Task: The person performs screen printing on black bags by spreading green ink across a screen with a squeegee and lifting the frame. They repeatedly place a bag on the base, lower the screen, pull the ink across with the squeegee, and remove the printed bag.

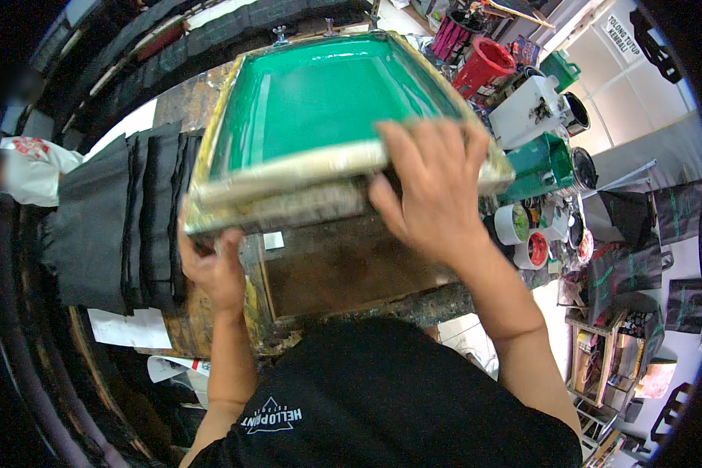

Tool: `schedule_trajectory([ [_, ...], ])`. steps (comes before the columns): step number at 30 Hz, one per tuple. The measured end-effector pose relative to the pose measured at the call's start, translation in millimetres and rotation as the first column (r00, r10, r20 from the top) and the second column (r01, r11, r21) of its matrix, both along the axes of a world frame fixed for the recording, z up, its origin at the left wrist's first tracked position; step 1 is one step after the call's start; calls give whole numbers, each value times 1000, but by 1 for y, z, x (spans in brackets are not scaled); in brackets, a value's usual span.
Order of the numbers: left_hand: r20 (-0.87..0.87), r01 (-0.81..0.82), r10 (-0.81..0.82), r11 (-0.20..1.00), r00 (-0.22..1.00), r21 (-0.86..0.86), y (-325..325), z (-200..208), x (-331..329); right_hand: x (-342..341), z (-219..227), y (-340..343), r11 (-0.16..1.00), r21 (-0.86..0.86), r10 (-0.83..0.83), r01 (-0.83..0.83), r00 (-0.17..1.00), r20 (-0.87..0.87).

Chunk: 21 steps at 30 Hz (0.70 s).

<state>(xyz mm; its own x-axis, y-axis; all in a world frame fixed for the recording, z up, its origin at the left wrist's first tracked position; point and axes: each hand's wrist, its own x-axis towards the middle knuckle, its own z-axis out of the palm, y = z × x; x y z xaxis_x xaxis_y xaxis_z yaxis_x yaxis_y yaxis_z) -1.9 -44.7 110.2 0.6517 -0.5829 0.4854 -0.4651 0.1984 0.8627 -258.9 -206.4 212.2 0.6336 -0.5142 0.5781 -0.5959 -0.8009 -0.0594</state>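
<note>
A screen printing frame [281, 207] with yellowed, tape-covered edges is raised at its near side and tilted over the work table. Its mesh [320, 105] is green, with wet-looking green ink along the inner borders. My left hand [217, 273] grips the near left corner, thumb in front and fingers partly hidden behind it. Over the near rail, towards the right, my right hand [433, 183] is closed with its fingers curled across the edge. Motion smears the rail and that hand somewhat. Beneath the frame lies a brown printing board [351, 269] with a small white patch [273, 240].
Black fabric sheets [93, 226] overlap on the left. Metal clamps [281, 35] stand at the frame's far edge. Along the right are a red bucket [483, 69], a white container [526, 113], a green container [534, 168] and several ink tubs [532, 251]. Another person's white sleeve [35, 168] shows far left.
</note>
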Motion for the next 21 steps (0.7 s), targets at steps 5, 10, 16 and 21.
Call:
schedule_trajectory([
  [5, -137, 48, -81, 972, 987, -230, -50, 58, 14, 37, 66, -57, 971, -236, -17, 41, 995, 103],
  [10, 104, 30, -23, 997, 994, -69, -63, 23, 31, 55, 111, -86, 987, -157, -11, 19, 999, 50],
  [16, 396, -308, -37, 562, 918, 767, -24, -57, 6, 65, 128, -106, 983, -181, 6, 8, 997, 76],
  [21, 228, -139, -63, 629, 972, 765, -38, -70, 16, 79, 145, -120, 997, -74, 19, -18, 1000, 16],
])
